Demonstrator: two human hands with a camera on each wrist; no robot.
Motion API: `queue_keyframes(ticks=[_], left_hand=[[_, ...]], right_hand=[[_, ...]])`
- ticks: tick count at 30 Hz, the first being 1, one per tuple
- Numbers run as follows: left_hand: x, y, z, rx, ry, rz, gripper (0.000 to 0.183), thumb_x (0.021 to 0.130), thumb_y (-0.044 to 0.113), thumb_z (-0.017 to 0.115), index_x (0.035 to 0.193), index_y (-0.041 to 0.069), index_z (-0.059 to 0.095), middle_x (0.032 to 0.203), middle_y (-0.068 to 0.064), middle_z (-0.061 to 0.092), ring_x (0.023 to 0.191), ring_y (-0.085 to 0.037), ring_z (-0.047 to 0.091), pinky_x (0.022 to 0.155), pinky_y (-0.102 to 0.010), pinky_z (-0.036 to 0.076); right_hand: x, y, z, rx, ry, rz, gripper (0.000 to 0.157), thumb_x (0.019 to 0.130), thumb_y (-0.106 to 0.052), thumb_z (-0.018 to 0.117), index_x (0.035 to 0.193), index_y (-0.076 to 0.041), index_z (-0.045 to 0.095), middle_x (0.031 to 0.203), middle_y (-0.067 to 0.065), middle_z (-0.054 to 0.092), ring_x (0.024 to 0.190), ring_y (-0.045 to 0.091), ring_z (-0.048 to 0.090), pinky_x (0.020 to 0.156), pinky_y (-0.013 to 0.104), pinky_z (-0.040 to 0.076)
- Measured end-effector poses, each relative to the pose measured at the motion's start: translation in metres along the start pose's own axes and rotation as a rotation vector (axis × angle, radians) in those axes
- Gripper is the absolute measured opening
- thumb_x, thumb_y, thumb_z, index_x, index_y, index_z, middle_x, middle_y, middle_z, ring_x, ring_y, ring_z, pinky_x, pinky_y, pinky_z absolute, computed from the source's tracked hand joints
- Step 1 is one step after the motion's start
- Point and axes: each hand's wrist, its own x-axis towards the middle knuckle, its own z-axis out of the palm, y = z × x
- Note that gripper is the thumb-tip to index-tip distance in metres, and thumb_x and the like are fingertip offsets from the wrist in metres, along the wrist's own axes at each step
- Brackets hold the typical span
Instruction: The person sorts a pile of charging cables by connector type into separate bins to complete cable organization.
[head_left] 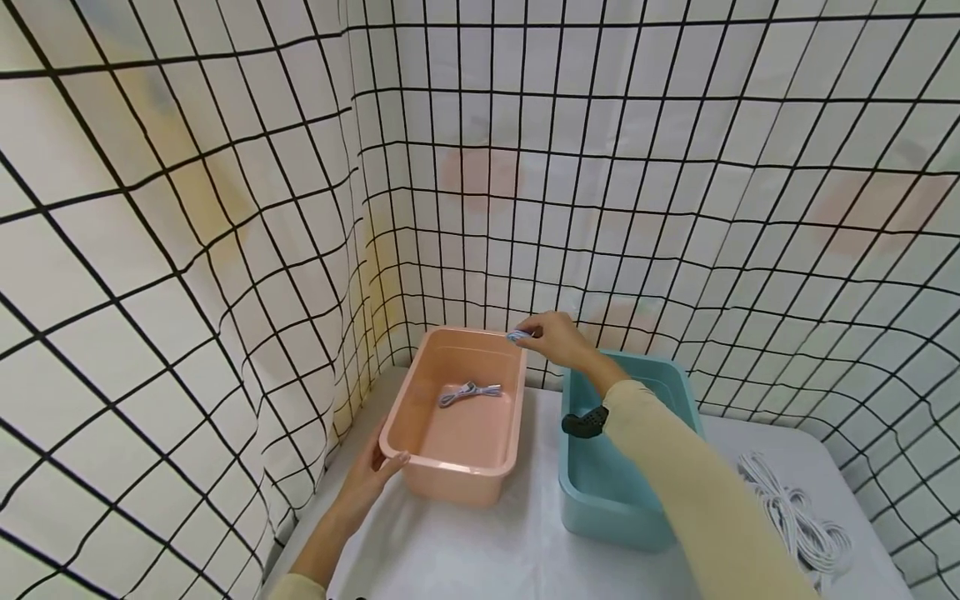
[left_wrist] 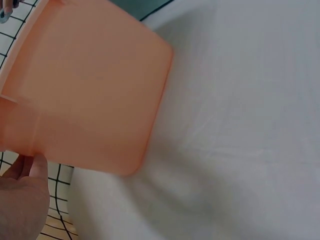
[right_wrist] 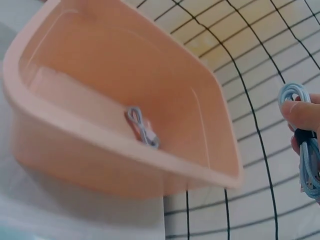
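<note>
My right hand (head_left: 557, 340) pinches a coiled light-blue cable (right_wrist: 296, 95) between thumb and fingers, above the far right corner of the peach bin (head_left: 461, 471). A black tie (right_wrist: 304, 135) wraps the coil's middle. At the bin's near left corner, my left hand (head_left: 363, 482) grips the rim, with thumb on the near side and fingers along the outer left side. In the left wrist view, the left hand's fingertips (left_wrist: 38, 167) meet the bin's outer wall. A folded grey-blue cable (head_left: 469, 393) lies on the bin's floor.
A teal bin (head_left: 615, 508) stands right of the peach one, under my right forearm. Bundled white cables (head_left: 802, 525) lie on the white table (head_left: 525, 558) at the far right. Black wire mesh (head_left: 555, 150) backed with pale sheeting rises behind and along both sides.
</note>
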Motion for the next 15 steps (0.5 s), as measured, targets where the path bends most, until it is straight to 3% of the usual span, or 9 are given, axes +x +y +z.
queue_keyframes(ticks=[11, 15], left_hand=[[0.002, 0.001, -0.001, -0.007, -0.001, -0.002, 0.085, 0.100, 0.016, 0.072, 0.166, 0.013, 0.019, 0.166, -0.022, 0.026, 0.149, -0.042, 0.029, 0.118, -0.057, 0.029], [0.001, 0.002, -0.002, -0.014, 0.003, -0.008, 0.083, 0.100, 0.011, 0.070, 0.166, 0.013, 0.020, 0.165, -0.022, 0.027, 0.149, -0.042, 0.029, 0.118, -0.056, 0.028]], right_hand=[[0.032, -0.020, 0.038, -0.023, -0.042, -0.036, 0.022, 0.098, -0.017, 0.074, 0.116, -0.005, 0.078, 0.103, 0.004, 0.075, 0.090, 0.019, 0.066, 0.078, 0.035, 0.056], [0.044, -0.021, 0.047, -0.114, -0.044, -0.057, 0.036, 0.098, -0.023, 0.074, 0.131, -0.008, 0.072, 0.123, 0.008, 0.071, 0.113, 0.027, 0.064, 0.093, 0.043, 0.055]])
